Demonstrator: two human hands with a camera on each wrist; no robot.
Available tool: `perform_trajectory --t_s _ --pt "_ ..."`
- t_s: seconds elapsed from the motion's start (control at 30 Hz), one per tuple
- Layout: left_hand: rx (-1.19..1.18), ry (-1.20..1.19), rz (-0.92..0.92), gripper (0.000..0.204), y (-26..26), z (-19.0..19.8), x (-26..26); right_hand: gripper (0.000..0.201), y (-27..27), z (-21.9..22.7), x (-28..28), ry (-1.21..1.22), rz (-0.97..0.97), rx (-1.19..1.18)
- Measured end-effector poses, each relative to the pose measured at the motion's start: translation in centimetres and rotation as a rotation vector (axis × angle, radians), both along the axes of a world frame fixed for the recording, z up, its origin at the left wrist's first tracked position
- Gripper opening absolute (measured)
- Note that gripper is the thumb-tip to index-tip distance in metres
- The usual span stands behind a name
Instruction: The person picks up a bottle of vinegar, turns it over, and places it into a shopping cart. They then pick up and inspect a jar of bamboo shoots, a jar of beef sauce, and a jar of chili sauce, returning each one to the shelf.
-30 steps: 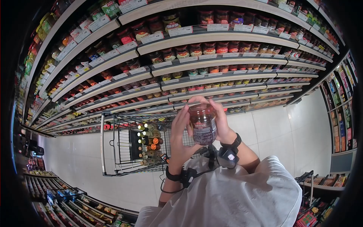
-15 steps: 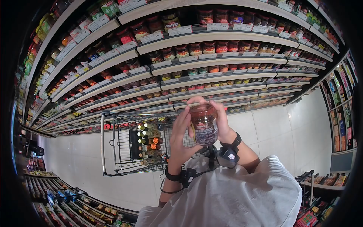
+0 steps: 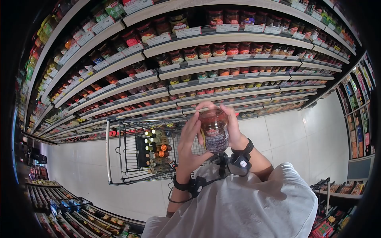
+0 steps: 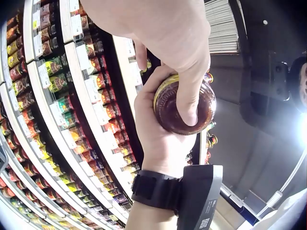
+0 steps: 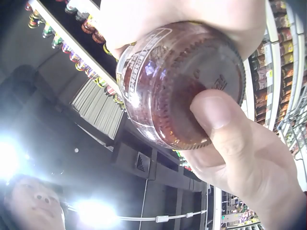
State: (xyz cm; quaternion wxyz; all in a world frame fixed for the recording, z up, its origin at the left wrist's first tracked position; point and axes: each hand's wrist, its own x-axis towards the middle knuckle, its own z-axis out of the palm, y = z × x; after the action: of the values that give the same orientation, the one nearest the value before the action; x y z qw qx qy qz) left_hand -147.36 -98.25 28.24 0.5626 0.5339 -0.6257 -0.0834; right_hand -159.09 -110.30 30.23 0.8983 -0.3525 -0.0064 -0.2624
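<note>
Both hands hold a glass jar of dark reddish sauce (image 3: 215, 139) in front of the chest, over the far end of a shopping cart. Printed lines on its label face the head camera. The left hand (image 3: 188, 141) grips it from the left, its thumb laid across the ridged glass base (image 5: 211, 79), as both wrist views show. On the opposite side the right hand (image 3: 235, 129) cups the jar, with fingers around the far end. That end of the jar is hidden by the hands.
Several bottles (image 3: 158, 148) stand inside the wire shopping cart (image 3: 107, 150) to the left. Long shelves (image 3: 230, 38) of jars with price tags curve across the front. More shelving (image 3: 71, 210) lies behind at lower left, and pale tiled floor (image 3: 254, 135) runs between.
The jar has turned slightly in the hands since one second ago, bringing more label print toward the head camera. Over the last half second hands and cart have stayed nearly still.
</note>
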Motion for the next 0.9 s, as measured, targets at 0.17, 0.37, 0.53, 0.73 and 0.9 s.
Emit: perform_trajectory --t_s 0.17,0.37,0.53,0.73,0.9 --pt "-0.012 0.038 0.003 0.094 -0.1 -0.4 0.0 0.062 -0.3 -0.4 0.0 0.04 -0.013 0.005" --pt "0.084 0.111 0.045 0.098 0.1 0.4 0.0 0.056 -0.9 -1.9 0.6 0.238 -0.224 -0.24" --pt "-0.039 -0.089 0.049 0.102 -0.4 -1.1 1.1 0.051 -0.8 -2.9 0.4 0.346 -0.256 -0.352" --pt "0.084 0.067 0.084 0.107 -0.4 0.3 -0.2 0.045 -0.3 -2.3 -0.1 0.197 -0.026 0.017" --pt "0.055 0.157 -0.029 0.116 -0.3 -1.7 0.5 0.048 -0.1 -2.3 0.3 0.147 -0.018 -0.031"
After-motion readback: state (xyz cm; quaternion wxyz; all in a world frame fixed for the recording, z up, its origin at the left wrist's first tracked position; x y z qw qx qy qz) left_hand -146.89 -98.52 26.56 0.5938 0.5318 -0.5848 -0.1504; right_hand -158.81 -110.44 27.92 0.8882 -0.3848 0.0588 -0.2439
